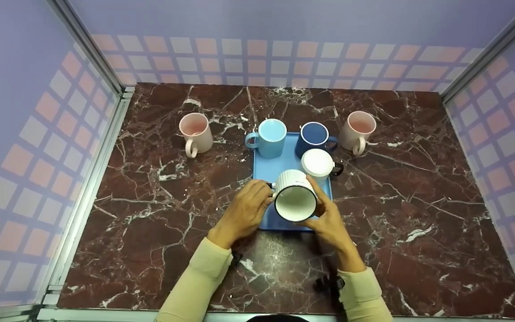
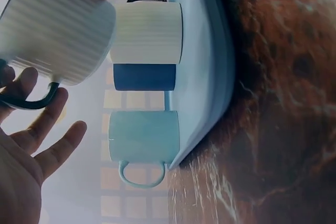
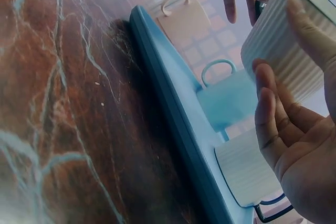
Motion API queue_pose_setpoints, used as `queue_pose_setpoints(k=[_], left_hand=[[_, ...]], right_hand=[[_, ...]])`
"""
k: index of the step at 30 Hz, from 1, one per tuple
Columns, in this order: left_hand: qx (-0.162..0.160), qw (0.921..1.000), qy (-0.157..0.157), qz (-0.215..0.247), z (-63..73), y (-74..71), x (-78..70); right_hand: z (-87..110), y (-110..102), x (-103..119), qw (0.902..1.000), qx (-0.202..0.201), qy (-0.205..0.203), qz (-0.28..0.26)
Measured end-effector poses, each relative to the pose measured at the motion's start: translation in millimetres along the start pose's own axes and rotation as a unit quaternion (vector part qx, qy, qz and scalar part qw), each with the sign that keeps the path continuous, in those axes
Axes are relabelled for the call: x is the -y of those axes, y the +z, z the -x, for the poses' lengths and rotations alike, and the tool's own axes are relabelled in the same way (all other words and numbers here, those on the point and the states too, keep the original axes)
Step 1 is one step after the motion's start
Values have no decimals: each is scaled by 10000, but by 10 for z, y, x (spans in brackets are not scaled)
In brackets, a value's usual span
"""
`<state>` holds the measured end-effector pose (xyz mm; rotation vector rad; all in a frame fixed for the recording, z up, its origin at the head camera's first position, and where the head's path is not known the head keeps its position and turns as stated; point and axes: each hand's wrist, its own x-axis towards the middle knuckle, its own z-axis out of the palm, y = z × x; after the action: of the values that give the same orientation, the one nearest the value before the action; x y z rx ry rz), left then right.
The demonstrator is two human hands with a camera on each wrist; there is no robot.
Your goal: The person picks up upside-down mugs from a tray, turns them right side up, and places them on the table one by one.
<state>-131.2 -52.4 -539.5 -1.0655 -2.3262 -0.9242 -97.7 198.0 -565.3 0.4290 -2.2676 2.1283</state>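
Both hands hold a white ribbed mug (image 1: 291, 179) with a dark rim, tilted so its mouth faces me, above the front of a blue tray (image 1: 264, 167). My left hand (image 1: 249, 203) pinches its dark handle. Around the body, my right hand (image 1: 329, 221) grips with thumb and fingers, as the right wrist view shows. On the tray stand a light blue mug (image 1: 272, 139) at the back left, a dark blue mug (image 1: 309, 147) at the back right, and another white ribbed mug (image 1: 318, 166) with a black handle in front of the dark blue one.
A pink mug (image 1: 200, 138) stands on the marble table (image 1: 159, 223) left of the tray. Another pink mug (image 1: 351, 136) stands to the right, close to the dark blue mug's handle. Tiled-pattern walls (image 1: 257, 53) enclose the table at the back and sides.
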Motion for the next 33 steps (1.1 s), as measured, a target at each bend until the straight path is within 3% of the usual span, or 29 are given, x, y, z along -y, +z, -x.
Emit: queue_pose_setpoints(k=[5,9,11,17,26,33], left_hand=[[-74,9985,-329,422,-20,-8,-24],[-38,9916,-787,1026,-26,-23,-57],[19,9838,-1086,1430,-27,-27,-73],[254,9491,-1894,2502,-31,-22,-86],[612,9418,-1932,2683,-22,-13,-76],[512,9317,-2107,2913,-36,33,-86]], right_hand=[[-10,-1,7,9999,-38,-108,-61],[-16,5,27,9997,-51,-149,-178],[-13,7,40,9997,-60,-146,-193],[5,14,67,9998,-71,-66,-179],[40,41,71,9983,-263,325,-417],[52,59,68,9973,-400,506,-364]])
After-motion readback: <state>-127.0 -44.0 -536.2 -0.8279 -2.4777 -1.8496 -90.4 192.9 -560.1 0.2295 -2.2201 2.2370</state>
